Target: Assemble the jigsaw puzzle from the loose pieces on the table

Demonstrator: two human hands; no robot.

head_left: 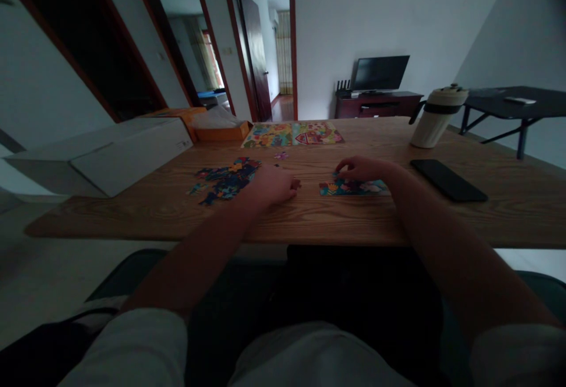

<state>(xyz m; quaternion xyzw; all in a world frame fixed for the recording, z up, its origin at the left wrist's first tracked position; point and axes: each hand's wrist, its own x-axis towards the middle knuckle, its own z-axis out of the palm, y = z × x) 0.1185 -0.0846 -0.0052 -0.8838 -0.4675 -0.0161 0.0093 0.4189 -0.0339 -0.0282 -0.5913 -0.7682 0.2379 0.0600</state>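
Note:
My left hand [275,184] rests low over the table just right of a heap of loose dark-blue jigsaw pieces [227,179]. Its fingers are curled together, and whatever they may hold is hidden. My right hand [363,169] bends over a joined strip of jigsaw puzzle [329,189] with teal, yellow and pink printing. Thumb and forefinger pinch a small bluish puzzle piece [335,173] at the strip's upper edge. The hand covers part of the strip. A pink puzzle piece [281,155] lies apart, beyond my left hand.
Printed picture sheets [294,134] lie toward the back of the wooden table [283,222]. A white box [106,151] and an orange box [221,133] stand at left. At right are a black phone-like slab [447,179] and a cream flask [435,118].

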